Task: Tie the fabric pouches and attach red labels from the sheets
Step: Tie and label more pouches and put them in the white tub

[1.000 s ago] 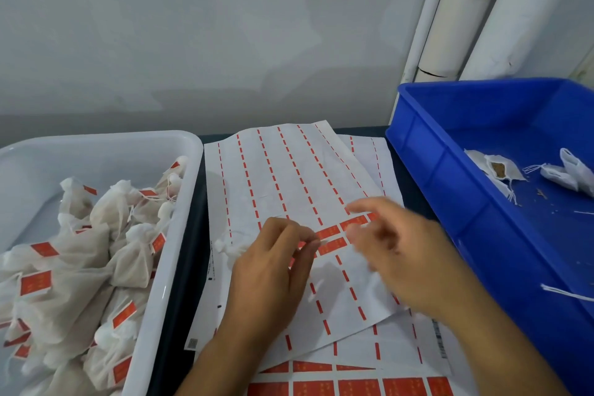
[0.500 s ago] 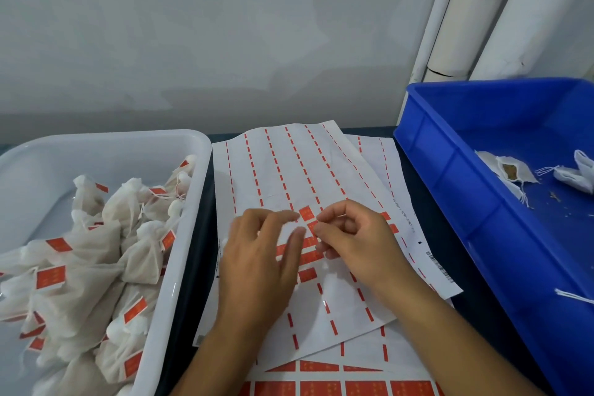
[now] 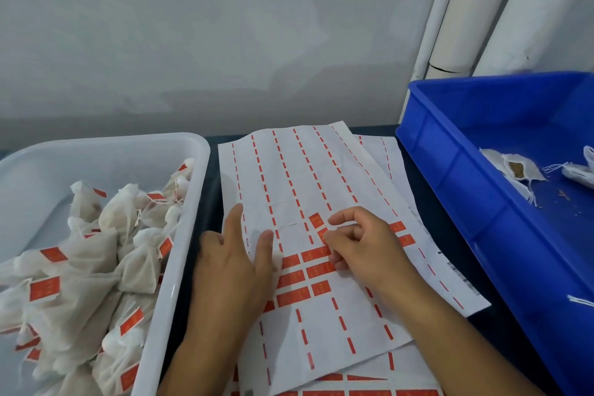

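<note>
So the top label sheet (image 3: 308, 190) sits dead centre on the dark worktop (image 3: 501, 325), mostly stripped, with just a small cluster of red labels (image 3: 303, 278) left around the middle. More sheets are stacked under it, poking out at 3 and 6 o'clock.

Left hand (image 3: 231, 270) lies flat on the sheet's 9 o'clock edge, fingers straight and relaxed, pressing the paper down, not gripping anything. Right hand (image 3: 363, 247) is curled over the label cluster, thumb and forefinger pinching at the edge of a red label (image 3: 322, 232) at the top of the cluster. Can't tell if it's actually lifted off the backing.

At 9 o'clock, the white tub (image 3: 180, 254) is piled with tied fabric pouches (image 3: 96, 260), each with a red label on it. Over at 2–3 o'clock, the blue crate (image 3: 456, 190) has a few untied pouches (image 3: 514, 167) with loose strings, one gaping open with brown stuff inside.
</note>
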Available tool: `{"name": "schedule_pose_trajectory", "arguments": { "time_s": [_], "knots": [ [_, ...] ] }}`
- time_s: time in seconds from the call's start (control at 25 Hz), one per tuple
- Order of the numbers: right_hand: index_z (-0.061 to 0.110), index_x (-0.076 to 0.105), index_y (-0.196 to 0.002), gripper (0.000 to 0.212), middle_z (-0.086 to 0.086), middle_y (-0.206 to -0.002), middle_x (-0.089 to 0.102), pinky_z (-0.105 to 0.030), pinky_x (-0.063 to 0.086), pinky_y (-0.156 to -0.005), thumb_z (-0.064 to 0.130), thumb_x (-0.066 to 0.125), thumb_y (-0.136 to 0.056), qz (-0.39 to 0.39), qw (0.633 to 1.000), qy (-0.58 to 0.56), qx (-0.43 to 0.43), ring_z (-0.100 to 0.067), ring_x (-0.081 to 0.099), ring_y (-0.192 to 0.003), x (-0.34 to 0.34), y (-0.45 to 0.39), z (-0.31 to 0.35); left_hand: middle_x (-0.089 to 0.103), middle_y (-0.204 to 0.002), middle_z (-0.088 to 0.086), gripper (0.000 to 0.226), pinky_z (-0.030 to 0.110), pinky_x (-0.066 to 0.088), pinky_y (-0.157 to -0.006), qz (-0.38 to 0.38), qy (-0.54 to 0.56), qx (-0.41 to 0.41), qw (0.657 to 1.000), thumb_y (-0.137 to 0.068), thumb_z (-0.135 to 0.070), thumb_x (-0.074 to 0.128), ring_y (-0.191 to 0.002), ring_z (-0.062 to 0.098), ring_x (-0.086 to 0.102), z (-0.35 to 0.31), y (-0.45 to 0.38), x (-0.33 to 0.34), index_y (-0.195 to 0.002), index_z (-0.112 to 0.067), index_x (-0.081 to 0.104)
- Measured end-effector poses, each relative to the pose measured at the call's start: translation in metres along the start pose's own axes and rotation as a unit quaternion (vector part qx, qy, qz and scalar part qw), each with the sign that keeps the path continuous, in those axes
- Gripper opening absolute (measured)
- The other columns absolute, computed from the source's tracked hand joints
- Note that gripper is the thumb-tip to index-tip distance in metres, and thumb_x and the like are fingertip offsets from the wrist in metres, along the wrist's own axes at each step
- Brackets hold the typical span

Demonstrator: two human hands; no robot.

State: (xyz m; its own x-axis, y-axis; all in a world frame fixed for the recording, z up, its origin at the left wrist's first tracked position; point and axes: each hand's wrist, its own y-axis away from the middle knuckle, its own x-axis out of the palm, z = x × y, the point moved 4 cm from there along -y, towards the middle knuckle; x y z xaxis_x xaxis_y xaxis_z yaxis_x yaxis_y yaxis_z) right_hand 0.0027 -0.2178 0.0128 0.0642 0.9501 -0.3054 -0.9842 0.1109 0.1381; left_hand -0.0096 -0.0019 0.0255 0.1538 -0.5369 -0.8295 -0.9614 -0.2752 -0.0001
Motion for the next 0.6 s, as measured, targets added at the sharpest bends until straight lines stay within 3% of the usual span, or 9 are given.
{"name": "schedule_pose_trajectory", "arguments": {
  "time_s": [0.12,0.2,0.4,0.52,0.6],
  "knots": [
    [0.037,0.059,-0.104,0.018,0.012,-0.084,0.074,-0.014,0.056,-0.056,0.041,0.073,-0.093,0.011,0.998,0.057,0.030,0.001,0.073,-0.068,-0.010,0.003,-0.006,0.064,-0.128,-0.009,0.050,0.013,0.049,-0.066,0.021,0.030,0.030,0.999,-0.100,-0.056,0.047,-0.081,0.002,0.063,-0.001,0.001,0.000,-0.146,-0.044,0.032],
    [0.037,0.058,-0.102,0.018,0.012,-0.086,0.073,-0.015,0.057,-0.056,0.041,0.072,-0.093,0.023,0.995,0.086,0.045,0.001,0.073,-0.066,-0.014,0.003,-0.006,0.065,-0.106,-0.018,0.034,0.008,0.048,-0.057,0.036,0.060,0.041,0.997,-0.101,-0.046,0.053,-0.073,-0.003,0.060,-0.004,0.003,0.002,-0.134,-0.045,0.045],
    [0.037,0.059,-0.101,0.013,0.014,-0.079,0.073,-0.013,0.055,-0.055,0.040,0.071,-0.095,0.014,0.997,0.072,0.014,0.001,0.072,-0.069,-0.016,0.006,0.002,0.065,-0.085,-0.025,0.015,0.004,0.048,-0.051,0.064,0.159,0.051,0.984,-0.098,-0.042,0.062,-0.074,-0.003,0.067,-0.014,0.006,0.007,-0.110,-0.045,0.055],
    [0.040,0.063,-0.103,0.006,0.023,-0.083,0.073,-0.012,0.055,-0.057,0.040,0.067,-0.098,0.017,1.000,-0.004,-0.025,0.001,0.073,-0.078,-0.014,0.010,0.011,0.072,-0.082,-0.025,0.012,0.007,0.051,-0.054,0.060,0.271,0.015,0.961,-0.095,-0.039,0.066,-0.081,-0.009,0.068,-0.016,0.006,0.008,-0.103,-0.038,0.057],
    [0.040,0.070,-0.098,0.007,0.017,-0.089,0.076,-0.017,0.058,-0.064,0.036,0.065,-0.100,0.049,0.995,-0.088,-0.013,-0.006,0.075,-0.084,-0.009,0.013,0.015,0.074,-0.084,-0.022,0.017,0.010,0.053,-0.056,0.055,0.342,-0.003,0.938,-0.092,-0.042,0.068,-0.080,-0.002,0.072,-0.019,0.007,0.006,-0.102,-0.033,0.057]
  ]
}}
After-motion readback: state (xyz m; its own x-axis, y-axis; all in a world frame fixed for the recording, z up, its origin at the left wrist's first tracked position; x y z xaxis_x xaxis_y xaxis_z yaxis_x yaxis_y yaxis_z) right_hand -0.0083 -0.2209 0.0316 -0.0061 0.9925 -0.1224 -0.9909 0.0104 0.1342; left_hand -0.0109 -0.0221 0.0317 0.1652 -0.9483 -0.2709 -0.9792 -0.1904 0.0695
